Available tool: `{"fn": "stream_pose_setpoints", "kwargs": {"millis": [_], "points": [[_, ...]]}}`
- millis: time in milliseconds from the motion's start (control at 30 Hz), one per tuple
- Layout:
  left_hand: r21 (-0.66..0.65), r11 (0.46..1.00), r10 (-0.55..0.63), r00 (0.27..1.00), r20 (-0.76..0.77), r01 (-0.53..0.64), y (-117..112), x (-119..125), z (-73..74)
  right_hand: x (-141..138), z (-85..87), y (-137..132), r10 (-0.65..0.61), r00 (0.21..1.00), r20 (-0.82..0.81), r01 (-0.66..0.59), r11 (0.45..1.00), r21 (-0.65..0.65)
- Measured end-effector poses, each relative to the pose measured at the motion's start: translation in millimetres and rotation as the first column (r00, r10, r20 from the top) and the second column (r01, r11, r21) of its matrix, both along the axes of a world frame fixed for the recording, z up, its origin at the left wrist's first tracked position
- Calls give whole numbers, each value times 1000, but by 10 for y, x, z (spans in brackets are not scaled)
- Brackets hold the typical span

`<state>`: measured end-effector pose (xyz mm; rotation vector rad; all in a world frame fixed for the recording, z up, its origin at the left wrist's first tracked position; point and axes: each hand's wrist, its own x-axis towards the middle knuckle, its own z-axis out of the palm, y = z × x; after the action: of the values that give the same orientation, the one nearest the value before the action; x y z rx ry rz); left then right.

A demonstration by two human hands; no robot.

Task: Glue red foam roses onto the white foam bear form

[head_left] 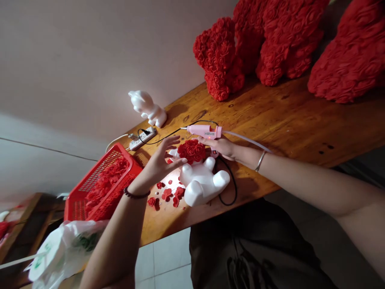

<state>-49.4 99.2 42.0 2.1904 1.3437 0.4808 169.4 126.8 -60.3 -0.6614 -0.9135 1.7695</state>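
A white foam bear (202, 182) lies on the wooden table (285, 120), its head partly covered with red foam roses (191, 151). My left hand (161, 160) has its fingers spread, with the fingertips touching the bear's head beside the roses. My right hand (221, 145) grips a pink glue gun (202, 131) just above the roses, its nozzle pointing left. Loose red roses (167, 195) lie on the table under my left wrist.
A red basket (100, 186) of roses sits at the table's left end, with a plastic bag (64, 249) below it. A power strip (142, 138) and a bare white foam bear (148, 107) stand farther back. Several rose-covered bears (221, 60) line the far side.
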Motion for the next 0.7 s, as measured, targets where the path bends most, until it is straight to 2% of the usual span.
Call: {"fn": "stream_pose_setpoints", "kwargs": {"millis": [133,267,333,500,700], "points": [[1,998,-55,985,-161,56,136,64,121,-11,-81,25,79,997,25,-78,997,-11],[35,993,-99,968,-229,110,214,72,79,-26,-138,36,92,995,31,-91,995,-34],[46,996,-61,973,-221,73,223,50,15,-23,-123,28,96,995,21,-95,994,-46],[-82,986,134,981,-142,-147,162,-6,-107,7,-21,-12,65,997,-29,-68,993,-99],[39,985,171,977,-127,-168,80,6,-115,15,14,-32,72,996,-56,-79,988,-132]]}}
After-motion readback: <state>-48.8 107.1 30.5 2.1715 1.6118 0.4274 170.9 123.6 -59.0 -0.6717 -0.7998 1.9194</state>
